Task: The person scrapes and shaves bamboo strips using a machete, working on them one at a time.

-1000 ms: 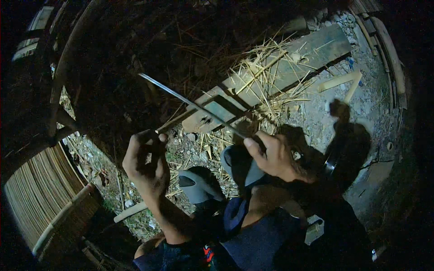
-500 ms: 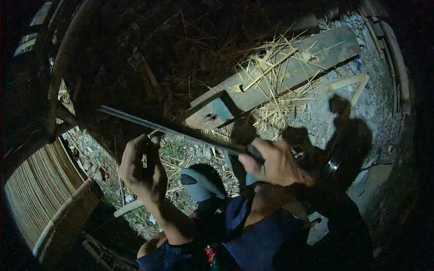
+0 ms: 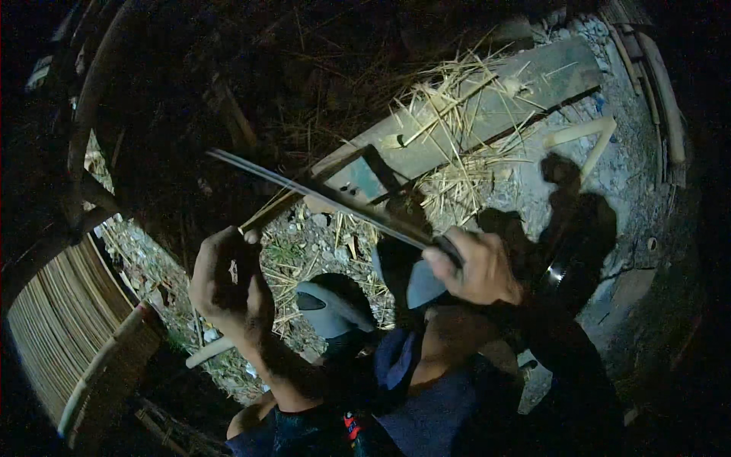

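My right hand (image 3: 478,266) is closed round the dark handle of a long knife (image 3: 308,190). Its narrow, straight blade slants up and to the left, in front of my body. On the left, my left hand (image 3: 228,286) pinches the end of a thin bamboo strip (image 3: 265,212) between thumb and fingertips. From there the strip runs up and to the right toward the blade, passing close to it; whether the two touch I cannot tell. Below the hands are my feet in grey footwear (image 3: 333,311).
A long wooden plank (image 3: 560,76) carries loose straw-like shavings (image 3: 449,122), with a block (image 3: 354,183) at its near end. A bent bamboo piece (image 3: 579,135) lies to the right. A slatted bamboo panel (image 3: 65,320) stands at the lower left. Wooden poles and dark shadow lie beyond.
The knife has moved: its tip now sits farther right and its blade slopes more steeply. More of the bamboo strip shows. Both hands keep their grip.
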Tool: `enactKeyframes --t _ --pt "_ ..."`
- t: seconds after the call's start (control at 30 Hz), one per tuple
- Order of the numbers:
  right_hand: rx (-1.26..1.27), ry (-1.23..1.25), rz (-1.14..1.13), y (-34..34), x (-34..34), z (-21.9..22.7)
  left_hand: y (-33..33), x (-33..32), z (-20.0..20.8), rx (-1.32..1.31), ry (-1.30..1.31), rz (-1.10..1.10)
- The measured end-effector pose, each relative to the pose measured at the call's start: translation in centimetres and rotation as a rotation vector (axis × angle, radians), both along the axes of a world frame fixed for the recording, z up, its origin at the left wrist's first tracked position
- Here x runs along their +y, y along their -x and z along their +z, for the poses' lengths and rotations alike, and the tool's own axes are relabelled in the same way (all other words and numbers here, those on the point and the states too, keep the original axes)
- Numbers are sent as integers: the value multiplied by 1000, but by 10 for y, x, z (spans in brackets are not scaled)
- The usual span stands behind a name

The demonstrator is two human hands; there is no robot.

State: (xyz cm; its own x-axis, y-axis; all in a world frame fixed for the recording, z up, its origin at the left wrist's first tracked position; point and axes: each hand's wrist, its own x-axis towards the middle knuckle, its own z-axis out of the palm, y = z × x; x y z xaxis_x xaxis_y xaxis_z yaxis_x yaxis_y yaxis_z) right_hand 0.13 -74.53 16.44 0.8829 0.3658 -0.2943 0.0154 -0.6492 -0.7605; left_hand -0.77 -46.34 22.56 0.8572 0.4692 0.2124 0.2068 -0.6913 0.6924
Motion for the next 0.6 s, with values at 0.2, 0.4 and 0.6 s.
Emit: enactKeyframes --t 0.2,0.4,0.6 --pt "178 -69 -6 -12 16 -4 -4 -4 4 114 -94 -71" --pt "-350 -139 0 -1 23 5 5 1 2 -61 120 -34" --pt "100 61 -67 -11 8 -8 -2 3 1 66 54 9"
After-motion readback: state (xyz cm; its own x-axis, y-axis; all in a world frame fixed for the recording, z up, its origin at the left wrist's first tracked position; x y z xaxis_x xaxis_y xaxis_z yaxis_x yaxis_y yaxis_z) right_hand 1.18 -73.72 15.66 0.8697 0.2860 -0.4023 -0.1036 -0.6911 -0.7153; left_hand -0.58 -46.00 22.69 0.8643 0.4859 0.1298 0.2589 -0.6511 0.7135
